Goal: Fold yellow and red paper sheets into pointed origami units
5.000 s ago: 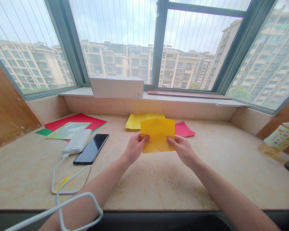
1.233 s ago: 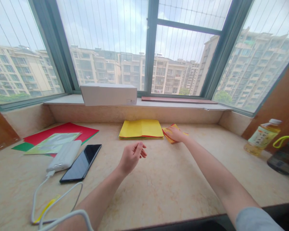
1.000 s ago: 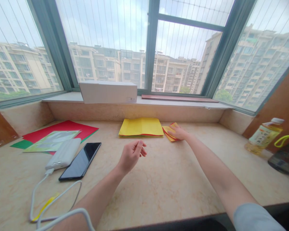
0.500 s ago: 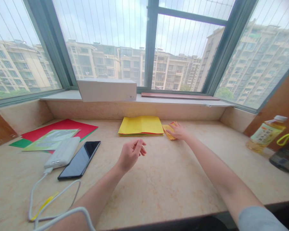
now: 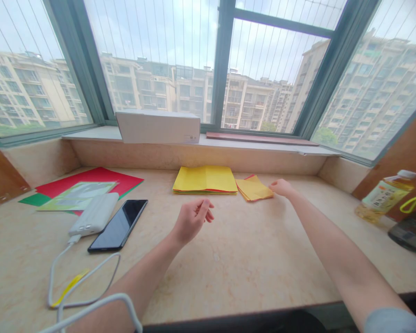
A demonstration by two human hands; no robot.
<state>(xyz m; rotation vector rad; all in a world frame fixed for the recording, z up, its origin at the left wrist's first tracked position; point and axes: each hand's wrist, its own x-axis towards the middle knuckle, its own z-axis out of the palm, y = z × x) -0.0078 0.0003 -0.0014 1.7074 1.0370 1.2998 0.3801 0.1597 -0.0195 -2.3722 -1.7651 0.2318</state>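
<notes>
My left hand hovers over the middle of the counter, fingers curled and thumb against the index finger, with nothing visible in it. It is in front of a stack of folded yellow paper, whose lower edges show red and green. Right of that stack lies a small pile of orange-yellow paper squares, slightly fanned, with a bit of red at the back. My right hand is at the pile's right corner, fingers closed. Whether it pinches a paper corner or only rests beside it, I cannot tell.
To the left lie red and green sheets, a clear packet, a white power bank with a cable, and a phone. A drink bottle and a dark container stand right. A white box sits on the sill.
My right hand has moved right, off the top of the small paper pile to its right corner, uncovering the squares. My left hand keeps its curled pose; the view has shifted slightly.
</notes>
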